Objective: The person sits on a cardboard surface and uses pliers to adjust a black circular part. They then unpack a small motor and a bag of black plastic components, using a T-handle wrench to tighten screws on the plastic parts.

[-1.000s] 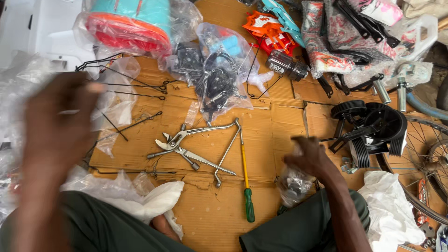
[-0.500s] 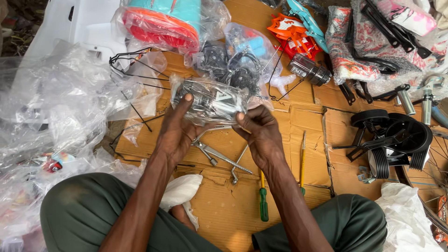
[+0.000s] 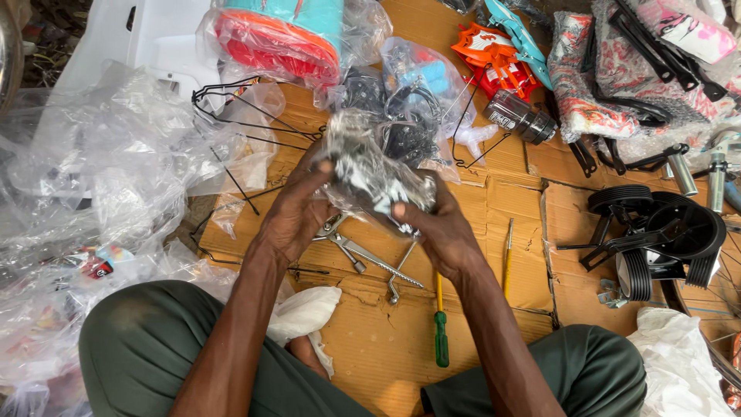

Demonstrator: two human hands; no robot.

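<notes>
Both hands, left hand [image 3: 297, 208] and right hand [image 3: 444, 232], grasp one clear plastic bag of dark metal parts [image 3: 370, 170], raised above the brown cardboard sheet [image 3: 370, 347]. Beneath lie one green-handled screwdriver [image 3: 440, 332] and one silver metal bracket [image 3: 363, 255]. One clear-wrapped teal-and-red seat [image 3: 278, 35] sits top centre; one orange-red packet [image 3: 494, 54] lies right of it; two black training wheels [image 3: 656, 239] rest at right.

Flattened brown cardboard [image 3: 386, 363] is covering the floor and carrying everything. A green-handled screwdriver [image 3: 440, 328] is lying on it near the front, just beside bent metal brackets [image 3: 370, 259]. Black training wheels [image 3: 656, 239] are sitting at the right, crumpled clear plastic sheeting [image 3: 100, 177] is spreading over the left, and a bagged orange-and-teal part [image 3: 282, 35] is resting at the far edge.
</notes>
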